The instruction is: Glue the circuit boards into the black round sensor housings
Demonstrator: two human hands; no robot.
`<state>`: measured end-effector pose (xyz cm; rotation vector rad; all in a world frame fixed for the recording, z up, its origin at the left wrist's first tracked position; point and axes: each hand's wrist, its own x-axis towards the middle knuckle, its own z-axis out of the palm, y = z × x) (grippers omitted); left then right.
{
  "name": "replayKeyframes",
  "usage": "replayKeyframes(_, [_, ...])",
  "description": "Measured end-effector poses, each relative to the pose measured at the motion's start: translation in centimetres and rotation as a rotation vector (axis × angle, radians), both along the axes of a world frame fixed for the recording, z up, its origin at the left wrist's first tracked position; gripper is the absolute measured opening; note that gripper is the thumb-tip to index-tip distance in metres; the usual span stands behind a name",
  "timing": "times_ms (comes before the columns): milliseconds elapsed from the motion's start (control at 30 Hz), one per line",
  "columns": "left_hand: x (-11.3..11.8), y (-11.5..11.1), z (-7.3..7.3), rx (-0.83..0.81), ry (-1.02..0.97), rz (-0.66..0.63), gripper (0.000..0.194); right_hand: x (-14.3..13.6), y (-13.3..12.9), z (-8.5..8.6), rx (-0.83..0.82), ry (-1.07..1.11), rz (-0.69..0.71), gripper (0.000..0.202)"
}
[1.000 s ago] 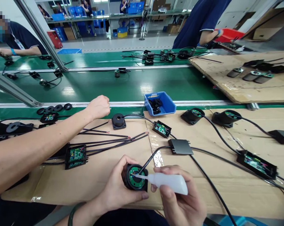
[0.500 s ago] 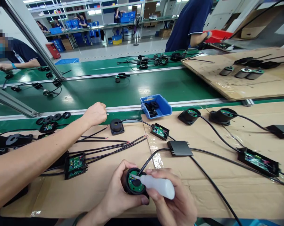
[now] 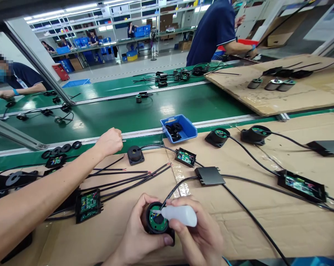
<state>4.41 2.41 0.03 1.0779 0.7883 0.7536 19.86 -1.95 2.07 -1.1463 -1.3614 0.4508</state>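
My left hand (image 3: 140, 231) is wrapped round a black round housing (image 3: 171, 236), its open top facing up. Inside it shows a green circuit board (image 3: 157, 224) with small coloured wires. Between the fingers of my right hand (image 3: 202, 229) is a white squeeze bottle (image 3: 182, 215), tilted so its narrow nozzle points into the housing over the board. Whether the tip touches the board I cannot tell. A black cable (image 3: 178, 185) runs from the housing to a flat black box (image 3: 210, 176) lying on the cardboard.
A co-worker's bare arm (image 3: 72, 171) reaches in from the left, its hand closed. Beyond lies a blue bin (image 3: 193, 133) of black parts. Open boxes with circuit boards (image 3: 303, 186) and cabled housings (image 3: 218, 136) lie at right. Another person (image 3: 208, 33) stands behind the green belt.
The view has shifted slightly. The bottle now lies a little flatter, its nozzle still inside the housing. The person at the back has moved their arms.
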Motion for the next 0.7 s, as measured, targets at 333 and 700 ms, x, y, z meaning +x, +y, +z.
replayKeyframes(333, [0.1, 0.0, 0.5, 0.006, -0.04, 0.012, 0.059, -0.5, 0.3, 0.5, -0.049, 0.149, 0.031, 0.017])
replayKeyframes(700, [-1.1, 0.5, -2.3, 0.169, 0.109, 0.137, 0.068, 0.9, 1.5, 0.5, -0.111, 0.632, 0.001, 0.014])
